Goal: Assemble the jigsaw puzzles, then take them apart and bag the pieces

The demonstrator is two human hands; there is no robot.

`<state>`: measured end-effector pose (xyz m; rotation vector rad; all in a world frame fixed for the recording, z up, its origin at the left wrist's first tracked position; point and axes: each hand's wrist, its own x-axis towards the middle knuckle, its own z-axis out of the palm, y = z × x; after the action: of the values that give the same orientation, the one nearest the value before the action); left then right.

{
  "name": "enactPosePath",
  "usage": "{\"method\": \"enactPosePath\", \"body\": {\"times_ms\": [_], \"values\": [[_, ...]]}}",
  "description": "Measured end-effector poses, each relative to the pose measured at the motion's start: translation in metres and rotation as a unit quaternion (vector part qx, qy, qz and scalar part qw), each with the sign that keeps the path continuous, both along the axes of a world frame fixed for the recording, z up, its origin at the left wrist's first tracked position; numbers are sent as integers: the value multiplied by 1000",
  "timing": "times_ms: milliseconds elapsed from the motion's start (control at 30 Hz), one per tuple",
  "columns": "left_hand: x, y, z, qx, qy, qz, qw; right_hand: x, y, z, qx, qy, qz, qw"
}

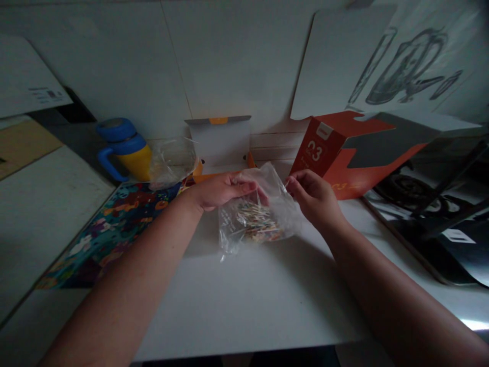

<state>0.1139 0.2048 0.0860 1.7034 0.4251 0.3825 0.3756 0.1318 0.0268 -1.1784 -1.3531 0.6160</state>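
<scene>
A clear plastic bag (284, 204) hangs low over the white table, between my two hands. Inside it lies a heap of small flat pieces (257, 221), pale-edged with bits of colour; they look like jigsaw pieces. My left hand (229, 191) grips the bag's upper left part, with some fingers seen through the plastic. At the bag's upper right edge, my right hand (311, 193) pinches the plastic between thumb and fingers.
Behind the bag stands an opened box (221, 145) with its lid up. A colourful printed sheet (114, 219), a crumpled clear bag (171, 160) and a blue-yellow jug (126, 150) are at left. A red-orange box (336, 153) stands right, near a dark board (431, 239).
</scene>
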Motion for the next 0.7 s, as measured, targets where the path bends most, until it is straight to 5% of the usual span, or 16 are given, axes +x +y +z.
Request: {"method": "enactPosePath", "body": {"times_ms": [167,267,500,700], "values": [[6,15,-9,87,-123,198,968,-4,-3,-1,-1,68,47,997],[12,22,-15,127,-173,265,940,-7,-6,-2,1,94,116,989],[18,21,-32,-104,-207,216,948,-14,-11,4,57,-39,21,997],[28,11,-40,-23,-156,128,979,-15,-21,9,130,-49,-42,989]]}}
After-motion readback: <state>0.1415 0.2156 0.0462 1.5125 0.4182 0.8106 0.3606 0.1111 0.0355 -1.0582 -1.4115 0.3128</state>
